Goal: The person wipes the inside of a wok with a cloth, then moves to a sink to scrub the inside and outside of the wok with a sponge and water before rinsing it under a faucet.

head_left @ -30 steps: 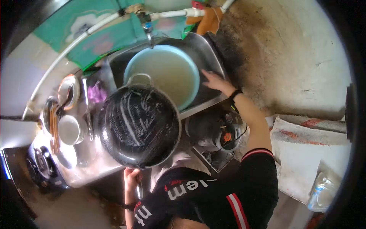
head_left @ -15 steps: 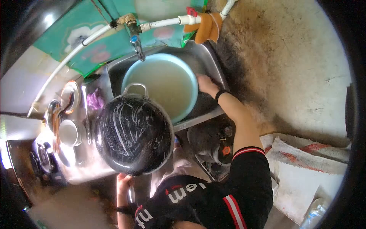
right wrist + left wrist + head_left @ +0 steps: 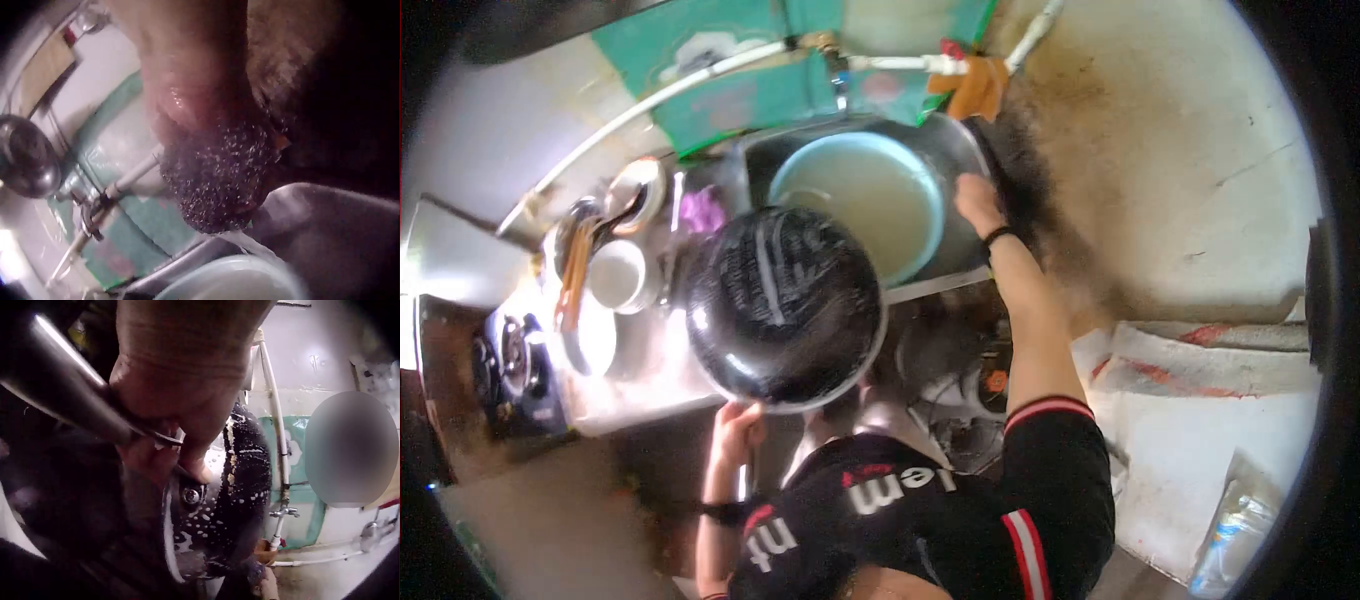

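A soapy black pan [image 3: 785, 300] is tilted over the sink's front left edge. The left hand [image 3: 738, 432] grips its metal handle [image 3: 69, 381] close to the pan's rim; foam dots the pan's side in the left wrist view. Over the sink's right side, the right hand [image 3: 980, 205] holds a dark steel-wool scrubber [image 3: 219, 175], fingers curled round it, with liquid trailing below. A light blue basin [image 3: 940, 215] of cloudy water stands in the sink [image 3: 968, 150], between the pan and the right hand.
Left of the sink, bowls [image 3: 618, 277], chopsticks [image 3: 576, 270] and a purple cloth [image 3: 702, 210] lie on the metal counter [image 3: 650, 395]. A tap [image 3: 840, 85] hangs behind the basin, with an orange cloth [image 3: 978, 90] on the pipe. A white box [image 3: 1200, 450] stands at the right.
The right hand has drawn away from the basin's rim toward the sink's right wall and its fingers are now closed. The left hand keeps its grip on the pan handle. The head view has shifted.
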A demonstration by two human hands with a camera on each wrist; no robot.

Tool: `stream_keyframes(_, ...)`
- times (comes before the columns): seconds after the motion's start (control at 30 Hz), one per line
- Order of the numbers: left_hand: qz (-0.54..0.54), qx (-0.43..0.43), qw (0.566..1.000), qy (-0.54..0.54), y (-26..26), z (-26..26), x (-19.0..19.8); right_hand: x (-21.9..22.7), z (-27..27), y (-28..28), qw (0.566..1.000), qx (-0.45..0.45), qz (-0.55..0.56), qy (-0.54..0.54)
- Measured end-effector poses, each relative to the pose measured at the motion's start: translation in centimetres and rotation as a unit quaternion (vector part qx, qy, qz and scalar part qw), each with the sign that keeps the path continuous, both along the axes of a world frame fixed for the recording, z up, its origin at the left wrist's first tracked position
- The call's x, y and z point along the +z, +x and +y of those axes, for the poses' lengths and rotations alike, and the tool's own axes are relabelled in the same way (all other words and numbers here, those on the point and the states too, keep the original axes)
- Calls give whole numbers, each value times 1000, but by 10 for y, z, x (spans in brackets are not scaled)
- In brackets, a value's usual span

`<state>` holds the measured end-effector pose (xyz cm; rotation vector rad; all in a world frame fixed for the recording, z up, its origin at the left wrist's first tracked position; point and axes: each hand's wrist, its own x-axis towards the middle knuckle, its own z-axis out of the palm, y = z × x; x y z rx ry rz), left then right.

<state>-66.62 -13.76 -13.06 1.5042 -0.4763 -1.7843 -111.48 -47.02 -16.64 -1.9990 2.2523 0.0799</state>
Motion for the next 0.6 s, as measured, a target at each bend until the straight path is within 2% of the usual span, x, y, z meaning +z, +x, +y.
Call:
stream_keyframes(0.07,-44,-17,999,-9,-4,-3,7,9,20,20,996,-42,-63,-57)
stream_keyframes(0.13,7,-20,1000,-21,1,3,-7,25,33,25,980,7,-161,-117)
stream_keyframes(0.2,23,26,999,5,-5,1,-11,46,29,48,977,23,-146,-154)
stream_keyframes(0.27,53,37,998,-23,-8,2,-22,63,53,83,912,43,-369,-172)
stream_keyframes(0.33,65,30,997,-19,-7,3,-29,70,90,135,857,145,-433,-238)
stream_keyframes(0.4,73,53,996,-27,-14,5,-32,95,147,197,862,140,-442,-204)
stream_keyframes(0.47,78,52,995,-15,-17,4,-33,104,180,236,913,231,-212,-260)
stream_keyframes(0.53,77,51,996,-12,-21,5,-36,83,171,252,908,248,-188,-280)
stream_keyframes(0.6,78,56,995,-9,-21,2,-35,79,116,257,913,226,-192,-281)
